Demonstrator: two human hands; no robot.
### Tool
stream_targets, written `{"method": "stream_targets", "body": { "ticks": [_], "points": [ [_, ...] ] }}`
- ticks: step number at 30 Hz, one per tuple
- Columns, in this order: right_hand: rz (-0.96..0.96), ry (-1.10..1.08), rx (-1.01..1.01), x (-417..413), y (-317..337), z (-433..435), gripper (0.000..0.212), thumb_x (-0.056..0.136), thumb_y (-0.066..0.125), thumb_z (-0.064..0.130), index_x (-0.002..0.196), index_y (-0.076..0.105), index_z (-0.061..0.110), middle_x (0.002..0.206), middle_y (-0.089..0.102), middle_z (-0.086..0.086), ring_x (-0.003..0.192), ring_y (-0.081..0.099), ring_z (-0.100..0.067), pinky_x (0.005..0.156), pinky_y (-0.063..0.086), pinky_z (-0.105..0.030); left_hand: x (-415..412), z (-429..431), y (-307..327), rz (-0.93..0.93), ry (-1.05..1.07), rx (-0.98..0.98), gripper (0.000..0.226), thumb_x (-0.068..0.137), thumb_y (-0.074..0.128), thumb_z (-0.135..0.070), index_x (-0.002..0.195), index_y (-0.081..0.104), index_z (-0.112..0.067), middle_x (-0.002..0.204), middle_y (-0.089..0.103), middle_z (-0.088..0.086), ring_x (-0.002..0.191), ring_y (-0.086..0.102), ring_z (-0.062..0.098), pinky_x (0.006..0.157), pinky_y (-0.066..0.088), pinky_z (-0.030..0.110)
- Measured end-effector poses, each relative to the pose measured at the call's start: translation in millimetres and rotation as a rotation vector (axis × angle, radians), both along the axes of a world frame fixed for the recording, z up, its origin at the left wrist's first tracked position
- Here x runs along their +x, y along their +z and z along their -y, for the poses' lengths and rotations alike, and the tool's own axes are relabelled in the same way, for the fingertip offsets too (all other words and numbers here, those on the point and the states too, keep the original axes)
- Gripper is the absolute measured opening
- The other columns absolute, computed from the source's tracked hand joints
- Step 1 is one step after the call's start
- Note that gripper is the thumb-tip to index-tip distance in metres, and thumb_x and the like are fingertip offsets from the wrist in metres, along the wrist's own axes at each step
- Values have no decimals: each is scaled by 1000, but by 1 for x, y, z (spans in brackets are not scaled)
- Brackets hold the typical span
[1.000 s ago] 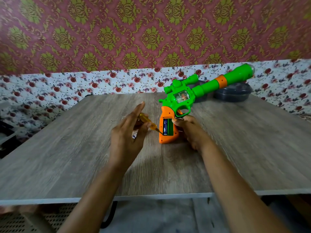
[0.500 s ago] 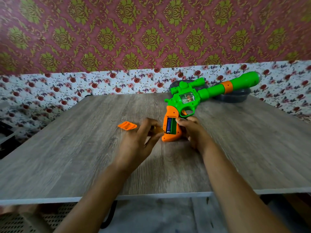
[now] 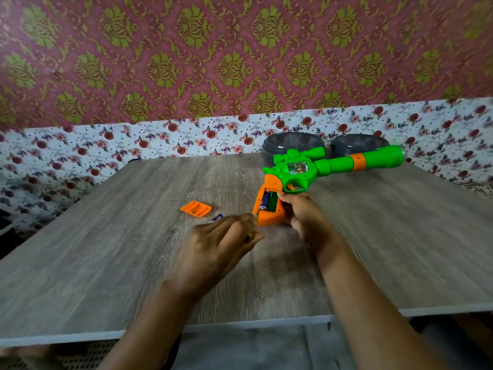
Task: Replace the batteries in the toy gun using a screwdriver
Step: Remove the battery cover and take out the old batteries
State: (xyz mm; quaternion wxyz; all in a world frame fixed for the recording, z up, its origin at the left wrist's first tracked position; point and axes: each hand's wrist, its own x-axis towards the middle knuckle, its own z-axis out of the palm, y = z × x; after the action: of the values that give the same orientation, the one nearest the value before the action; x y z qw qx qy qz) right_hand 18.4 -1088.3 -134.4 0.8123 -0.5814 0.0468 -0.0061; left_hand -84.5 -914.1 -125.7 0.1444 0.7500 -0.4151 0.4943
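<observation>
The green and orange toy gun (image 3: 333,165) lies with its barrel pointing right. My right hand (image 3: 304,220) grips its orange handle from the right. The battery compartment is open, with one purple battery (image 3: 264,201) inside beside an empty green slot. My left hand (image 3: 221,244) hovers just left of the handle's butt, blurred, fingers curled. The screwdriver is mostly hidden in it; only a dark bit shows between the fingers. A loose purple battery (image 3: 216,218) lies on the table just beyond that hand. Left of it lies the orange compartment cover (image 3: 196,208).
Two dark round containers (image 3: 293,142) (image 3: 360,142) stand at the back of the grey wooden table (image 3: 106,249), behind the gun. The table's front edge (image 3: 240,324) runs under my forearms. A patterned wall closes off the back.
My left hand dropped from a raised pose to the handle's butt. The gun's barrel sank lower. The orange cover came into view, and a loose battery now lies on the table.
</observation>
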Motion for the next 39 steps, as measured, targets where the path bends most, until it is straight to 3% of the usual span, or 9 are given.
{"method": "stream_targets", "body": {
  "ticks": [5,10,14,17,19,22,28,33,39],
  "points": [
    [36,40,39,-1,-2,3,26,91,49,5,116,56,10,83,61,-4,76,59,-15,81,46,-38,0,-1,4,-17,16,-219,24,83,63,-24,98,48,-13,95,69,4,77,58,9,65,46,16],
    [66,47,-4,1,-2,2,17,90,50,3,84,59,15,69,63,1,57,62,-7,63,47,-29,5,-3,10,-215,-32,-651,23,94,50,-34,107,43,-16,97,61,-14,82,62,-4,68,50,15],
    [48,51,-68,1,-5,-1,23,89,52,8,111,55,13,81,62,-6,69,58,-17,60,49,-30,19,4,24,-362,-33,-816,20,93,35,-12,111,41,-14,73,48,-7,62,54,7,56,46,18],
    [66,16,-87,1,-2,-3,16,87,54,6,98,60,14,73,65,-1,66,59,-13,59,48,-27,36,15,34,-592,224,-599,20,90,48,-25,106,53,-15,64,50,-3,56,53,16,55,49,32],
    [72,-7,-107,0,0,-4,13,86,53,5,88,61,15,75,63,-3,69,58,-16,65,45,-30,48,25,35,-797,416,-340,22,85,61,-39,94,59,-19,74,60,0,69,59,19,62,48,31],
    [86,-9,-165,0,-1,-5,17,86,51,4,77,62,13,81,60,-13,78,55,-23,71,43,-37,56,40,28,-857,576,-136,29,78,66,-48,82,58,-21,88,66,3,84,62,24,67,47,31],
    [128,-22,-283,0,-2,-5,15,86,55,11,73,62,14,72,61,-1,71,56,-17,72,44,-31,65,42,26,-990,611,-186,33,73,71,-41,84,62,-11,84,62,7,81,61,28,58,41,30],
    [154,-24,-313,0,-4,-8,12,86,57,13,76,63,15,72,62,2,72,55,-13,72,43,-29,66,35,29,-1063,571,-253,32,69,72,-36,66,55,-9,63,53,4,67,56,26,49,35,28],
    [132,-39,-214,-1,-1,-6,17,86,58,8,70,62,13,60,62,6,64,55,-11,64,42,-26,56,0,37,-1069,655,-263,33,74,73,-39,81,60,-10,79,61,8,77,62,25,68,50,34]
  ]
}}
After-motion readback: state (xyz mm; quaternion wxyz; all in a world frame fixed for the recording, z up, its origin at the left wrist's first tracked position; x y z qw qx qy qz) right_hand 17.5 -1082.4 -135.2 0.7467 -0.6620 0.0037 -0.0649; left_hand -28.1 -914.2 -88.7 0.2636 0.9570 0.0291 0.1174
